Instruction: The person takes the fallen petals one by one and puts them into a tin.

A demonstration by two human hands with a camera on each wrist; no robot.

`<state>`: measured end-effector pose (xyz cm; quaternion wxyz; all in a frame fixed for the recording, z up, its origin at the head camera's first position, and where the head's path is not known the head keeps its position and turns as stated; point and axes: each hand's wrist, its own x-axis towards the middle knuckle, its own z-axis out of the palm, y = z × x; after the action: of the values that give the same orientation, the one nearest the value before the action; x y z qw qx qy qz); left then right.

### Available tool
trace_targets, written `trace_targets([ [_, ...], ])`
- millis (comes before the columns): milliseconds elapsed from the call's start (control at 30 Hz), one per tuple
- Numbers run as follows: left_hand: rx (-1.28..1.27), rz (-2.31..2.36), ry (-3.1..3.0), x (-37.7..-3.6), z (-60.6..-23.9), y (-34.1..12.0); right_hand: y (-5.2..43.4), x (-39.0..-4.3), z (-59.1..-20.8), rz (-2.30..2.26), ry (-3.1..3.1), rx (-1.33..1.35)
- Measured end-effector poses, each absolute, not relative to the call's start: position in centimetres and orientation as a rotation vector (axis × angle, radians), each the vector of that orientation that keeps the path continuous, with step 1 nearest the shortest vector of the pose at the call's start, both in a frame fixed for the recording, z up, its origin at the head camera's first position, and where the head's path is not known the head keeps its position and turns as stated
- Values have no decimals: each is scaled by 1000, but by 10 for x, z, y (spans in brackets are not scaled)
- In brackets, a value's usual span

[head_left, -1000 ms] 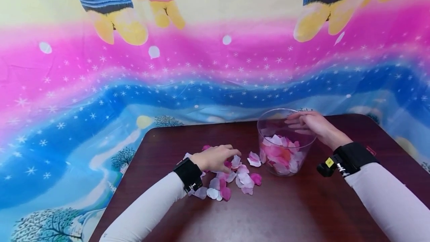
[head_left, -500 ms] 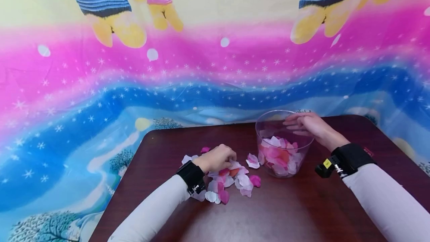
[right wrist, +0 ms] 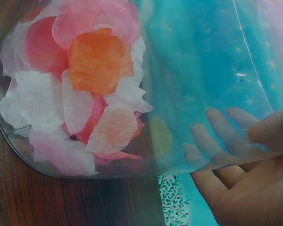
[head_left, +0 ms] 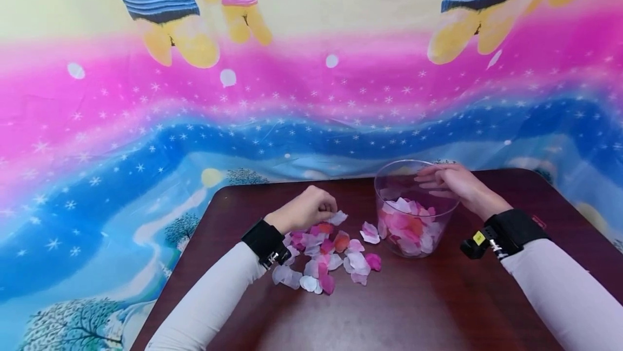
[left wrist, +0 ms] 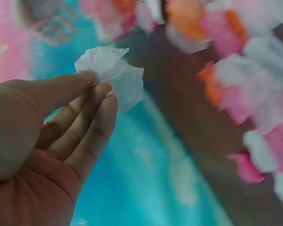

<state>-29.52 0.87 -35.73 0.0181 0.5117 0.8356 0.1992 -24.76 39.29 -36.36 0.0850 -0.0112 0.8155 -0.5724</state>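
My left hand (head_left: 305, 209) is raised over the far side of a loose heap of petals (head_left: 316, 259) in pink, white and orange. Its thumb and fingertips pinch a whitish petal (left wrist: 129, 87), seen close in the left wrist view. A clear plastic bucket (head_left: 384, 194) stands to the right, partly filled with petals (right wrist: 99, 61) of the same colours. At the bucket's upper right side is my right hand (head_left: 462, 183). Its fingers (right wrist: 217, 132) lie extended along the outside and show through the clear wall, with the thumb near the rim.
One pink and white petal (head_left: 370, 233) lies between the heap and the bucket. The dark red-brown table (head_left: 409, 308) ends at its far edge before a colourful printed cloth (head_left: 292, 91). Black straps with small cameras sit on both wrists.
My left hand closed its fingers down at the heap, then lifted and moved away from me with a whitish petal pinched. The right hand and bucket have stayed in place.
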Motion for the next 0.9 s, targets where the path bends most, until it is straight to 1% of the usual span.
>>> trace_targets([
  [200, 1712, 726, 2604, -295, -311, 27, 400, -245, -363, -1704, 2441, -23],
  [333, 1803, 780, 2595, -293, -284, 53, 402, -245, -365, -1712, 2442, -18],
  [433, 1839, 763, 2578, -290, -272, 74, 401, -244, -367, -1721, 2436, -15],
  [533, 1844, 730, 2547, -287, -267, 93, 399, -245, -369, -1735, 2420, -9],
  [700, 1869, 703, 2495, -282, -270, 116, 397, -245, -368, -1743, 2399, -13],
  [900, 1846, 754, 2510, -281, -277, 120, 395, -245, -362, -1748, 2405, -14],
])
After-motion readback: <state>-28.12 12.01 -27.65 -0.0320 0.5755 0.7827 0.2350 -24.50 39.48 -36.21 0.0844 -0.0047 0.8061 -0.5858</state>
